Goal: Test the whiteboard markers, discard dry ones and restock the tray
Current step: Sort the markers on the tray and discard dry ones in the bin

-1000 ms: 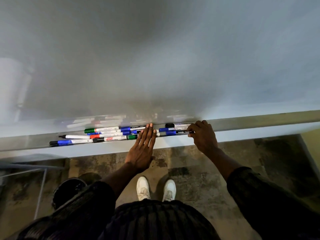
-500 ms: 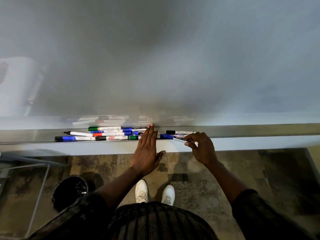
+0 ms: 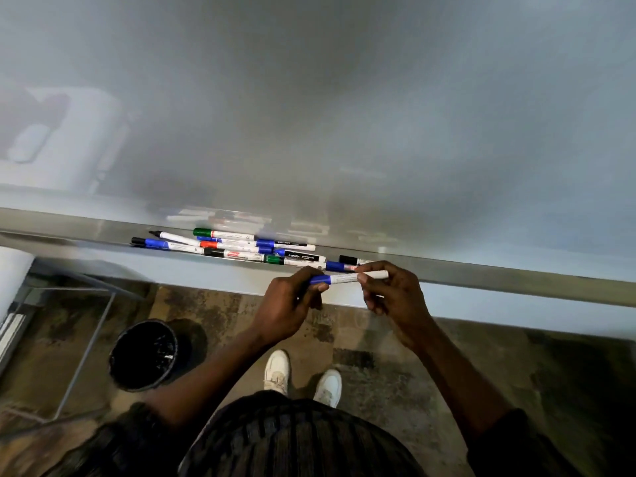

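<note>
I hold a blue-capped white marker [image 3: 344, 278] level in front of the tray, just below its front edge. My left hand [image 3: 292, 304] pinches its blue cap end and my right hand [image 3: 395, 297] pinches its white barrel end. Several more markers [image 3: 237, 247] with green, blue, red and black caps lie in a loose pile in the grey whiteboard tray [image 3: 481, 270]. Another blue-capped marker [image 3: 335, 266] and a black-capped one [image 3: 351, 259] lie in the tray right behind my hands. The whiteboard [image 3: 327, 108] above is blank.
A black waste bin [image 3: 142, 354] stands on the floor at my lower left, beside a thin metal frame [image 3: 82, 342]. My white shoes [image 3: 303, 376] are below the tray on a mottled floor.
My right hand lifted the blue-capped marker out of the tray. My left hand left the tray edge and took hold of the cap end. The view tilted and shifted.
</note>
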The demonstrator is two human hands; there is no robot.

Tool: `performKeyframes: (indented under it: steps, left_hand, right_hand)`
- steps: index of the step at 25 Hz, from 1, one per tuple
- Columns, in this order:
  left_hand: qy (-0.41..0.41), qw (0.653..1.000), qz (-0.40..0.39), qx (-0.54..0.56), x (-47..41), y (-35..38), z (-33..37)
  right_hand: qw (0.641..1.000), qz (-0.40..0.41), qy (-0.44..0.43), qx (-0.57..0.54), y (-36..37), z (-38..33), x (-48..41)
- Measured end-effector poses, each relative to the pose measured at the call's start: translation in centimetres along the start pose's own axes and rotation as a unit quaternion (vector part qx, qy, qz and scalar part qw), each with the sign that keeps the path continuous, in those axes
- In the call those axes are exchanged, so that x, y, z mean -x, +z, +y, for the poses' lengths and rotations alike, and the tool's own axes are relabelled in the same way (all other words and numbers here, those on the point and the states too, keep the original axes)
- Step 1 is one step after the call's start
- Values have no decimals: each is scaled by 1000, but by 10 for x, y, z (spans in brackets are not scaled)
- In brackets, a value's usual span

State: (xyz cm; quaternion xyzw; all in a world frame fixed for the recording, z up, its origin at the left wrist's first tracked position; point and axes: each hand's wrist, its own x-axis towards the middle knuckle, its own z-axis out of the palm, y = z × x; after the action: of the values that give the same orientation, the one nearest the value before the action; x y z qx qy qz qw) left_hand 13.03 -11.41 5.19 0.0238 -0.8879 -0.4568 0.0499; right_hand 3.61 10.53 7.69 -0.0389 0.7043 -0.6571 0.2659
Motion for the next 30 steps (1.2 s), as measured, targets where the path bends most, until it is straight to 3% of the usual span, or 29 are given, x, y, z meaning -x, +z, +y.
performKeyframes:
  steps: [2,4,10,13,17,21,24,26,28,30]
  left_hand:
    - [-21,999,-17,40,1,-7,16]
    - [-32,997,-23,65,4,-12,28]
    - [-3,1000,19,-2,28,-29,21]
    - [36,996,74,-46,38,-37,8]
    - [29,995,88,-43,53,-61,-14]
    - [-37,998,14,55,76,-107,-47]
    - [-124,966,-88,210,89,-156,-81]
    - [-142,949,-121,255,93,-181,-96]
    - [-100,975,-98,173,96,-200,-111]
    - [-10,999,12,-50,103,-227,-133]
  right_hand:
    - [988,-20,51,-146,11,-11,2]
    - [978,-42,72,-193,24,-16,3]
    - [993,-66,41,-94,53,-22,5]
    - [993,-38,49,-103,76,-23,11]
    - [992,-5,69,-107,115,-21,17]
    - [995,15,71,-68,175,-24,29]
    - [998,12,52,-23,222,-27,34]
    - [998,15,54,-18,256,-27,34]
    - [994,47,81,-49,284,-29,35]
    - [972,128,138,-139,283,-36,29]
